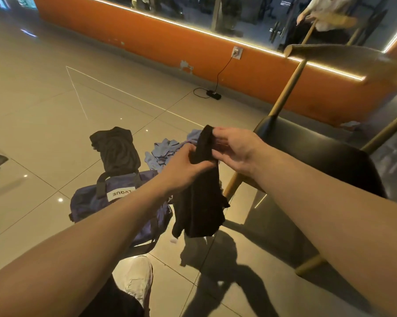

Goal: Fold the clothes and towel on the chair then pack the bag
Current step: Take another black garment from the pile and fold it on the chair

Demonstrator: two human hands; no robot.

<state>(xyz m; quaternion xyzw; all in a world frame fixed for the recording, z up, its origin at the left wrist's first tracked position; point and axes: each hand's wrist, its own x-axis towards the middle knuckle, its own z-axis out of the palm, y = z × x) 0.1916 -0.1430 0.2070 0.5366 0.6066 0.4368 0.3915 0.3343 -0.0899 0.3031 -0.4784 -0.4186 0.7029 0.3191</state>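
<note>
A black garment [198,202] hangs in front of me above the floor. My left hand [188,162] grips it at its upper part, fingers curled round the cloth. My right hand [233,147] pinches its top edge just to the right. A dark blue bag [94,197] with a white label lies on the tiles under my left forearm. A folded black garment [117,148] lies on the floor behind the bag. A crumpled light blue cloth [164,152] lies beside it, partly hidden by my left hand. The chair [319,154] with a dark seat stands to the right.
An orange wall base [147,42] with a lit strip runs along the back. A power cable and black adapter [213,94] lie on the floor by it. My white shoe [134,277] is at the bottom. A person's reflection shows in the mirror at the top right.
</note>
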